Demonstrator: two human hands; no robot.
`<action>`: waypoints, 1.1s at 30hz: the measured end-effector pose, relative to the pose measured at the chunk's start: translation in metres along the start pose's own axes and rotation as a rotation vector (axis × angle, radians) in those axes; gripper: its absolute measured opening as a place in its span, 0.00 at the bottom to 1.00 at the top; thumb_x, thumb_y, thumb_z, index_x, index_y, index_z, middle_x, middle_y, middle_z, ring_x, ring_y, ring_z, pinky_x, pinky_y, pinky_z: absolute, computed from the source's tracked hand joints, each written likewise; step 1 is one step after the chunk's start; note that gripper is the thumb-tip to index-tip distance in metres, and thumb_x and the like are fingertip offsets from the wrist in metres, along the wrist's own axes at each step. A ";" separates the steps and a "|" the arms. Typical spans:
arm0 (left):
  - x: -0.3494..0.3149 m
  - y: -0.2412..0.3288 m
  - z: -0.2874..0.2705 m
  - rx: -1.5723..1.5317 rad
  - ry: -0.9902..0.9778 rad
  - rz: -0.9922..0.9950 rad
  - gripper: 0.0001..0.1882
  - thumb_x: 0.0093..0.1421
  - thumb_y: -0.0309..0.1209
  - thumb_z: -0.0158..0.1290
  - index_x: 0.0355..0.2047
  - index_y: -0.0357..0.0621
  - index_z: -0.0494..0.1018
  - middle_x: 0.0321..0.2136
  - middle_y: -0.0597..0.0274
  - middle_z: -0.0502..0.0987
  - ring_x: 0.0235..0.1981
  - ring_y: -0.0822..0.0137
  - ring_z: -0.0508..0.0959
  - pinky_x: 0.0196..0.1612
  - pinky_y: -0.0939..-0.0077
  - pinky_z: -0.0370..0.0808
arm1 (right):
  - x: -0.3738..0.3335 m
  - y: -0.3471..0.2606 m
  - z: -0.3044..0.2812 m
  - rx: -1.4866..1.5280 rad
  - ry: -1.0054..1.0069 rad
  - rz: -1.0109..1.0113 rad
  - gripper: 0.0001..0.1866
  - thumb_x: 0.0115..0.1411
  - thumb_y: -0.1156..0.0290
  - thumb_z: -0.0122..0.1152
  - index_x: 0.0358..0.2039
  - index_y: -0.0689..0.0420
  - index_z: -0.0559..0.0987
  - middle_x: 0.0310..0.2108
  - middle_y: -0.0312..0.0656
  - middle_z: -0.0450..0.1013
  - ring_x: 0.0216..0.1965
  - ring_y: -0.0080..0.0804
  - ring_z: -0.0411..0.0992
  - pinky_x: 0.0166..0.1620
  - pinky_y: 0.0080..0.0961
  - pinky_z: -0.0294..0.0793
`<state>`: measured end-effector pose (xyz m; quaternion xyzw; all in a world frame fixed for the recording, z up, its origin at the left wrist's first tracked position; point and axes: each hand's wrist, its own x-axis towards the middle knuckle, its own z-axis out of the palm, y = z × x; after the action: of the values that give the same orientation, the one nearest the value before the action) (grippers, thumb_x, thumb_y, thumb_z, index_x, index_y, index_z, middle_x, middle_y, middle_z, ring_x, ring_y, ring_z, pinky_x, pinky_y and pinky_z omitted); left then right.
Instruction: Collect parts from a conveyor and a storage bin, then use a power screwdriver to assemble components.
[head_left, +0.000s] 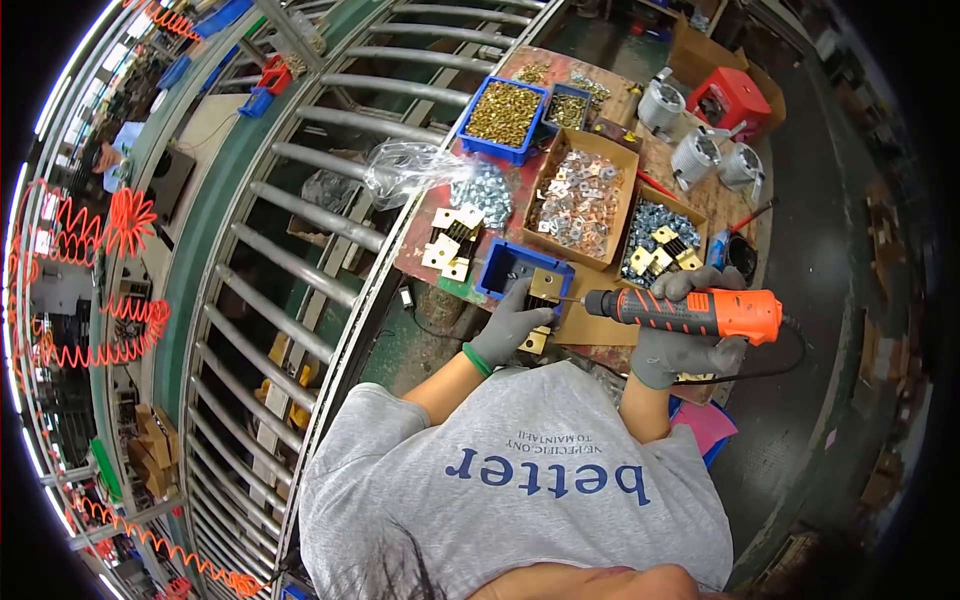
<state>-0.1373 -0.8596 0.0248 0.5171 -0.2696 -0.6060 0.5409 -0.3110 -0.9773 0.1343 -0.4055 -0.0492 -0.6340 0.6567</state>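
Observation:
My right hand (690, 325), in a grey glove, is wrapped round an orange and black electric screwdriver (745, 312) lying level. Its thin bit points left and reaches a black piece with brass-coloured plates (545, 284). My left hand (512, 325), in a grey glove with a green cuff, grips that piece at the table's near edge. Behind it sits a blue bin (487, 278). Similar black and brass pieces (440, 252) lie in a group at the left, and more brass-plated pieces (660, 262) rest on a box of small bolts (643, 220).
A cardboard box of flat metal pieces (580, 195) and a blue bin of brass-coloured hardware (503, 112) stand farther back. Silver hardware (482, 195) spills from a plastic bag (405, 172). A roller conveyor (300, 205) runs along the left. The screwdriver's black cord (800, 350) loops at the right.

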 end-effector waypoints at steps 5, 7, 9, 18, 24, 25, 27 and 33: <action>0.000 -0.001 -0.016 -0.067 -0.003 -0.018 0.26 0.55 0.24 0.53 0.54 0.37 0.59 0.46 0.56 0.70 0.44 0.67 0.73 0.47 0.72 0.73 | -0.001 0.020 0.008 -0.027 0.107 -0.003 0.37 0.50 0.44 0.63 0.49 0.62 0.66 0.38 0.49 0.73 0.33 0.38 0.75 0.36 0.37 0.75; 0.002 -0.003 -0.020 -0.019 0.014 0.003 0.27 0.55 0.25 0.53 0.54 0.37 0.59 0.46 0.55 0.70 0.45 0.67 0.73 0.48 0.72 0.72 | 0.000 0.023 0.012 -0.012 0.188 -0.023 0.38 0.50 0.42 0.63 0.46 0.63 0.65 0.32 0.50 0.74 0.31 0.38 0.75 0.36 0.37 0.78; 0.003 -0.003 -0.022 0.048 0.017 -0.024 0.27 0.54 0.25 0.53 0.54 0.36 0.60 0.46 0.55 0.70 0.46 0.68 0.72 0.49 0.74 0.71 | 0.001 0.025 0.015 -0.067 0.106 0.002 0.38 0.48 0.43 0.65 0.46 0.63 0.66 0.32 0.50 0.74 0.31 0.38 0.76 0.36 0.37 0.78; -0.001 0.012 -0.025 0.279 0.106 0.014 0.26 0.51 0.27 0.54 0.51 0.36 0.62 0.39 0.57 0.73 0.39 0.69 0.73 0.42 0.75 0.72 | 0.001 0.048 0.023 -0.098 -0.005 0.063 0.39 0.47 0.44 0.67 0.48 0.64 0.66 0.34 0.50 0.74 0.30 0.38 0.75 0.34 0.38 0.77; 0.007 0.010 -0.040 0.337 0.130 0.005 0.26 0.50 0.28 0.54 0.50 0.35 0.63 0.36 0.57 0.74 0.33 0.71 0.74 0.36 0.76 0.73 | -0.001 0.057 0.023 -0.075 0.104 -0.003 0.39 0.47 0.44 0.67 0.48 0.62 0.67 0.33 0.50 0.74 0.29 0.38 0.75 0.33 0.36 0.78; 0.008 0.008 -0.043 0.325 0.147 -0.003 0.26 0.50 0.28 0.54 0.50 0.35 0.63 0.36 0.57 0.74 0.33 0.71 0.74 0.36 0.76 0.73 | -0.001 0.058 0.022 -0.094 0.154 -0.028 0.39 0.48 0.43 0.66 0.48 0.62 0.66 0.33 0.49 0.73 0.29 0.38 0.75 0.33 0.35 0.78; 0.007 0.007 -0.051 0.362 0.152 0.009 0.26 0.53 0.28 0.53 0.53 0.38 0.61 0.38 0.59 0.72 0.32 0.72 0.75 0.31 0.80 0.75 | 0.000 0.062 0.015 -0.135 0.181 -0.040 0.39 0.48 0.42 0.65 0.48 0.62 0.66 0.32 0.48 0.73 0.29 0.37 0.75 0.32 0.35 0.78; 0.001 0.017 -0.050 -0.296 0.042 -0.197 0.23 0.55 0.24 0.49 0.52 0.40 0.62 0.38 0.57 0.73 0.32 0.66 0.78 0.33 0.72 0.79 | -0.009 0.081 -0.001 -0.281 0.122 -0.049 0.38 0.50 0.42 0.62 0.51 0.59 0.66 0.35 0.47 0.74 0.31 0.37 0.75 0.34 0.36 0.78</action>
<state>-0.0849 -0.8535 0.0236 0.4681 -0.1143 -0.6783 0.5547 -0.2426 -0.9814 0.0898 -0.4526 0.0702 -0.6742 0.5794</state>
